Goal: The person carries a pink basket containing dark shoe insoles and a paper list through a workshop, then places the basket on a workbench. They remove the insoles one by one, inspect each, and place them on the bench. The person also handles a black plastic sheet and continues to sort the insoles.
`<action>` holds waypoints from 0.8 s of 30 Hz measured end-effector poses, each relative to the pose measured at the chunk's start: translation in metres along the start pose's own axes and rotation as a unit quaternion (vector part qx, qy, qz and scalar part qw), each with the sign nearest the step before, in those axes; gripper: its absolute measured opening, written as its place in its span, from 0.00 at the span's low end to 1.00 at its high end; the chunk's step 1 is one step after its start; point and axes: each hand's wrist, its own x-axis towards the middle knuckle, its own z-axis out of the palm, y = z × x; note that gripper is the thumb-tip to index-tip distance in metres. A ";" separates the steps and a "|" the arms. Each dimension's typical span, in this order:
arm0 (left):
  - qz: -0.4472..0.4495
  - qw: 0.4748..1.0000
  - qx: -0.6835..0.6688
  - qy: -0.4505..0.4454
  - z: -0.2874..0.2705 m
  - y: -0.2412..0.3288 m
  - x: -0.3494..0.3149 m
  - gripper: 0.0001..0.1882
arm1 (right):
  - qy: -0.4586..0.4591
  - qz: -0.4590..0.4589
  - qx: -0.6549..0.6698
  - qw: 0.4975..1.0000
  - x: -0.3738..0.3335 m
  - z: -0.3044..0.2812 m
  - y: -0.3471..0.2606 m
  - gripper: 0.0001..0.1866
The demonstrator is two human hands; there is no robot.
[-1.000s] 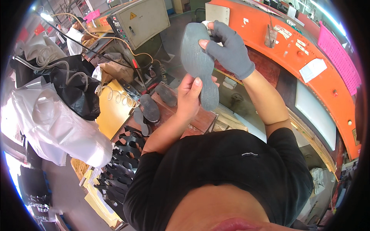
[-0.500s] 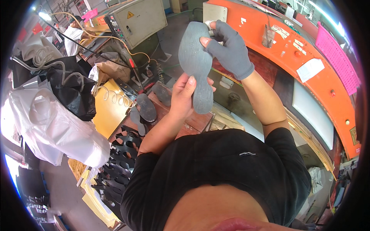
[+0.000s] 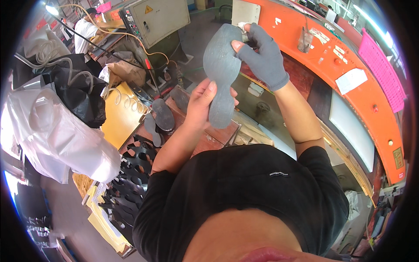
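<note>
A grey shoe sole (image 3: pixel 221 56) is held up in front of me, its wide end at the top and its narrow end pointing down. My bare left hand (image 3: pixel 201 102) grips its narrow waist, thumb on the near face and fingertips showing past the far edge. On the wide end's right edge, my right hand (image 3: pixel 264 56), in a grey fingerless glove, pinches with thumb in front; its other fingers are partly hidden behind. Below and left of the left hand, a dark sole (image 3: pixel 163 114) and a narrower grey sole (image 3: pixel 150 131) rest by a reddish-brown tabletop (image 3: pixel 211 142).
An orange machine (image 3: pixel 323 52) curves along the right, with a pink basket (image 3: pixel 384 72) on it. At left are plastic-wrapped material (image 3: pixel 65 135), a yellow board (image 3: pixel 120 115) and black cut-out sheets (image 3: pixel 126 174). A control cabinet (image 3: pixel 163 22) stands ahead; another person (image 3: pixel 85 35) sits far left.
The sole has tilted, its narrow end swinging left with my left hand. My right hand still pinches the wide end. The whole view has shifted slightly.
</note>
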 end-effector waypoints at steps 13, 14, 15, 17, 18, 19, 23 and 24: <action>-0.080 0.995 0.047 -0.032 -0.037 0.011 0.001 0.23 | -0.001 0.022 -0.008 1.000 -0.017 0.001 0.034 0.23; -0.085 0.994 0.059 -0.035 -0.040 0.012 0.002 0.23 | -0.002 0.020 -0.010 1.000 -0.018 0.001 0.037 0.23; -0.089 0.993 0.073 -0.039 -0.044 0.013 0.004 0.23 | 0.008 0.008 -0.021 1.000 -0.019 0.001 0.040 0.25; -0.095 0.990 0.090 -0.049 -0.049 0.015 0.006 0.22 | 0.030 -0.011 -0.039 0.999 -0.020 0.002 0.047 0.28; -0.098 0.989 0.093 -0.054 -0.052 0.016 0.007 0.22 | 0.034 -0.017 -0.041 0.998 -0.022 0.003 0.050 0.28; -0.099 0.989 0.096 -0.062 -0.054 0.016 0.007 0.21 | 0.038 -0.017 -0.038 0.998 -0.023 0.003 0.052 0.27; -0.124 0.984 0.102 -0.082 -0.063 0.017 0.011 0.22 | 0.039 -0.020 -0.053 0.998 -0.029 0.003 0.059 0.26; -0.131 0.982 0.104 -0.083 -0.065 0.017 0.012 0.22 | 0.035 -0.021 -0.064 0.997 -0.030 0.002 0.060 0.26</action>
